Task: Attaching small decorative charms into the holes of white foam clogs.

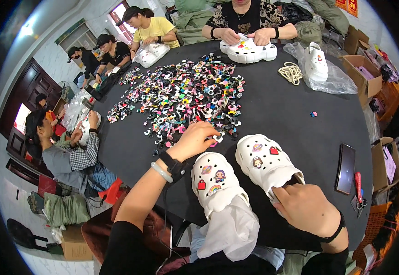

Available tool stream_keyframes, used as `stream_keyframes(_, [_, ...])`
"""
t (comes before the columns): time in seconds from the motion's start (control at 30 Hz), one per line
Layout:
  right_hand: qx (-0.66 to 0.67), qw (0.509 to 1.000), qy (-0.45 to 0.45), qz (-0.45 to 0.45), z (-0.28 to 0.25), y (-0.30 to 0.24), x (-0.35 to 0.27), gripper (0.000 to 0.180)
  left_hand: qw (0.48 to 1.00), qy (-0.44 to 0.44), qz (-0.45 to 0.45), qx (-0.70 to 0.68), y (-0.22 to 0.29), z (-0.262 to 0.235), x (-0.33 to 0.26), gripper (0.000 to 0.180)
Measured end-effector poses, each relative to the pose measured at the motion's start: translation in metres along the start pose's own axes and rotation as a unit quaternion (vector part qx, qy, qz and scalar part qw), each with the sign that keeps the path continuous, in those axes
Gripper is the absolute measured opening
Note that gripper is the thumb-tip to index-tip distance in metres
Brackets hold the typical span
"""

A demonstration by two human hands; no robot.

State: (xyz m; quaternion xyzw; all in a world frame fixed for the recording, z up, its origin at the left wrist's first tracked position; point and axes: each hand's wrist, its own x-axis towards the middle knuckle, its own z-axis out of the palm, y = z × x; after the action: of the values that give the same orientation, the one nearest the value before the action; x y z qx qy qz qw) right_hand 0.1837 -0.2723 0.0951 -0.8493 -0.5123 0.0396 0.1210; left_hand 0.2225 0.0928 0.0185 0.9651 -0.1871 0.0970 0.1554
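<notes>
Two white clogs lie on the dark table before me. My left hand (198, 137) reaches to the near edge of a heap of colourful shoe charms (195, 91), its fingers closed on a small pale shoe charm (218, 137). The left clog (214, 176) carries planet, figure, red bag and rainbow charms, and white tissue paper (231, 224) sticks out of its opening. My right hand (309, 211) holds the right clog (263, 158) by its opening, with fingertips hidden inside. Planet, red bag and figure charms sit on that clog.
A phone (345, 168) and red-handled scissors (359, 192) lie at the right edge. One loose charm (313, 114), a coil of cord (290, 73) and a bagged white clog (316, 64) are farther off. Across the table a person handles a white clog (250, 50); others work leftward.
</notes>
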Motion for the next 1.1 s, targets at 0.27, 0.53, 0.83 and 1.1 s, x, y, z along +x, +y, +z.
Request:
stream_keyframes(0.27, [-0.053, 0.998, 0.024, -0.022, 0.01, 0.003, 0.004, 0.019, 0.999, -0.015, -0.017, -0.025, -0.025, 0.016, 0.013, 0.011])
stream_keyframes(0.53, [-0.05, 0.999, -0.01, -0.01, 0.008, 0.002, 0.003, 0.018, 0.911, 0.027, -0.254, -0.323, -0.026, -0.005, -0.01, 0.016])
stream_keyframes(0.83, [-0.027, 1.0, 0.01, 0.002, 0.01, 0.002, 0.01, 0.02, 0.887, -0.034, -0.316, -0.335, -0.045, -0.016, -0.028, 0.014])
stream_keyframes(1.1, [0.001, 0.999, 0.009, -0.033, 0.011, 0.01, 0.016, 0.027, 0.94, 0.012, -0.267, -0.211, -0.047, -0.019, -0.02, 0.019])
